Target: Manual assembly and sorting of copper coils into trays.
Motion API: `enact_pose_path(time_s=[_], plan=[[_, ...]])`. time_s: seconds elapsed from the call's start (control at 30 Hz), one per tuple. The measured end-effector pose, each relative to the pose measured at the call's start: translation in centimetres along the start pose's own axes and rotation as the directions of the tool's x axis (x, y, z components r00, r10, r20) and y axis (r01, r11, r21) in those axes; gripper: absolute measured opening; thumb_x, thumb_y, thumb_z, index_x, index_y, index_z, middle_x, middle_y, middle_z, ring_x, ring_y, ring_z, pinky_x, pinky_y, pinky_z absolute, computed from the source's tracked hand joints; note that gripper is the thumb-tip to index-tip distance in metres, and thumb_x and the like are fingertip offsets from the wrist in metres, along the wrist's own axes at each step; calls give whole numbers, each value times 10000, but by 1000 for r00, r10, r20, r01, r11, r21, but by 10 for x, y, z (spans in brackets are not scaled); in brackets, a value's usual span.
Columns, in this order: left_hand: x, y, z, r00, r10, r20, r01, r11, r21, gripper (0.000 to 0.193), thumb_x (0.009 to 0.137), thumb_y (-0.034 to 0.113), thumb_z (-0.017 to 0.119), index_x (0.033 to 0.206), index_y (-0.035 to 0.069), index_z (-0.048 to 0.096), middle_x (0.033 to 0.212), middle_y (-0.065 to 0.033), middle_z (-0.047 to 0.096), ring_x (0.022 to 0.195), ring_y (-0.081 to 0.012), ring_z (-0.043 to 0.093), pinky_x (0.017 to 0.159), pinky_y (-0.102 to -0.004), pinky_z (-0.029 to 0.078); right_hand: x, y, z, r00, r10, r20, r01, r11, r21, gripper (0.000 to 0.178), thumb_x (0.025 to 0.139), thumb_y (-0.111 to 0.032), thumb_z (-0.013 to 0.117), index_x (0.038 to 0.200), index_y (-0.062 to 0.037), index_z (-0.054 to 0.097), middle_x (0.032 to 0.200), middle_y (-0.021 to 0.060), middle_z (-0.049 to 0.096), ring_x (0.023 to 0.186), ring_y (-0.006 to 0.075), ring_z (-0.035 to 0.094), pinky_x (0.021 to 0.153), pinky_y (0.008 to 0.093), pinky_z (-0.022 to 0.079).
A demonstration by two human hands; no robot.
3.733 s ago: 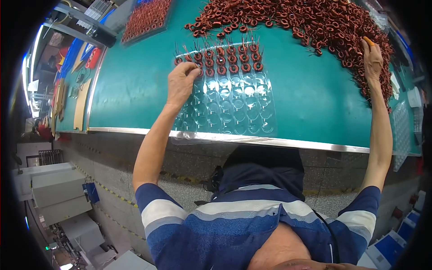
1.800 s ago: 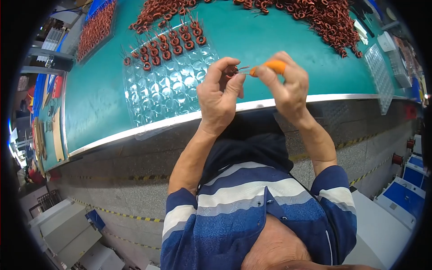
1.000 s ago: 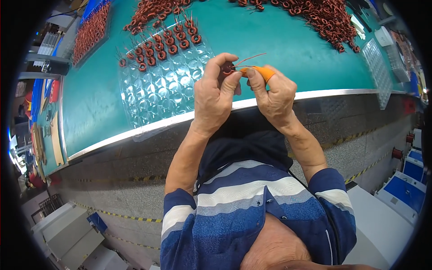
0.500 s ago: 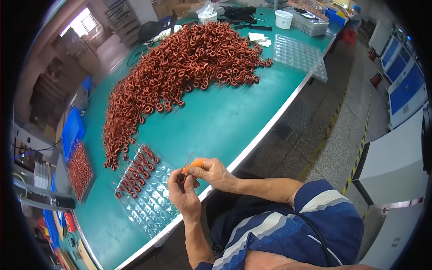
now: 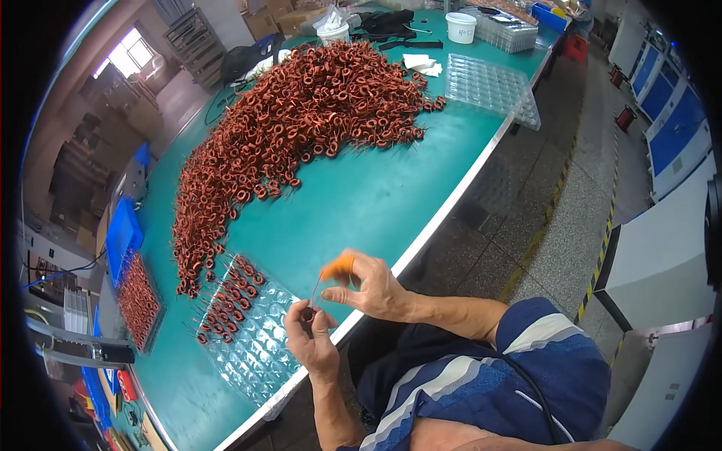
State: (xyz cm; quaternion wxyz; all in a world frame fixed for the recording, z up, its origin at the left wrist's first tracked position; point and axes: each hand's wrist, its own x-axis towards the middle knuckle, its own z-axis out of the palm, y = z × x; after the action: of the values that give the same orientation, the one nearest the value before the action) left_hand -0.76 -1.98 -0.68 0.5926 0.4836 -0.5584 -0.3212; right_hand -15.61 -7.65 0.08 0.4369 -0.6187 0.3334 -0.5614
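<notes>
From the head cam, the left hand (image 5: 314, 349) is pinching a small reddish wire-wound ring coil (image 5: 307, 314) between thumb and fingers, right up by the front edge of the green table (image 5: 361, 203). So that's where the coil is: in the fingertips, up off the tabletop, just beside the tray. A thin reddish wire lead (image 5: 314, 289) sticks up out of it toward the other hand.

The right hand (image 5: 374, 289) is just above and to the right of that, kinda loosely curled, thumb and index finger spread apart. There's an orange finger cover (image 5: 338, 264) on the index, and the tip of the lead ends up really close to it. Honestly can't tell if they're touching.

Just left of the hands lies a see-through pocket tray (image 5: 263, 353). Its far rows have coils sitting in them with their leads poking out, and the pockets nearer the person are bare plastic. Behind it there's a huge curved pile of loose coils (image 5: 301, 113), with its lower end pretty much up against the tray's far side.

Over on the left is another tray packed with coils (image 5: 140, 304), with a blue bin (image 5: 122, 231) just behind it. Far right of the table: a second see-through tray (image 5: 490, 86), crumpled white cloth (image 5: 423, 65) and a white bucket (image 5: 460, 28).
</notes>
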Motion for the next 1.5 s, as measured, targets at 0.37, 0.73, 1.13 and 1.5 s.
enact_pose_path(time_s=[0.37, 0.73, 1.13, 1.5], plan=[[-4, -1, -5, 959, -188, 214, 207, 976, -71, 320, 1004, 273, 487, 1124, -22, 517, 683, -58, 570, 545, -113, 543, 512, -234, 434, -1, 11, -15, 846, 392, 362, -502, 814, 293, 283, 936, -269, 628, 1004, 4, 663, 667, 25, 591, 544, 75, 544, 478, 211, 449], [-5, 7, 14, 959, -262, 109, 283, 853, -439, 239, 967, 201, 549, 1106, 10, 513, 654, -53, 515, 502, -133, 493, 462, -247, 437, -7, 9, -16, 912, 277, 304, -386, 832, 398, 185, 924, -167, 642, 1010, -8, 683, 750, 23, 622, 649, 64, 570, 535, 202, 485], [3, -2, 9, 996, -83, 32, 88, 974, -207, 171, 978, 128, 520, 1103, 21, 474, 650, -48, 511, 522, -116, 488, 496, -244, 430, -16, 18, -14, 895, 366, 255, -440, 820, 367, 299, 927, -299, 635, 1024, -16, 630, 735, 19, 594, 597, 72, 548, 524, 209, 454], [4, 18, -29, 901, -202, 385, 120, 967, 226, 235, 912, 100, 578, 1105, -4, 494, 813, -44, 541, 678, -111, 516, 610, -257, 443, -11, 13, -11, 666, 522, 533, -733, 592, 336, 261, 905, -294, 666, 873, -35, 642, 647, -11, 565, 499, 56, 516, 422, 182, 368]])
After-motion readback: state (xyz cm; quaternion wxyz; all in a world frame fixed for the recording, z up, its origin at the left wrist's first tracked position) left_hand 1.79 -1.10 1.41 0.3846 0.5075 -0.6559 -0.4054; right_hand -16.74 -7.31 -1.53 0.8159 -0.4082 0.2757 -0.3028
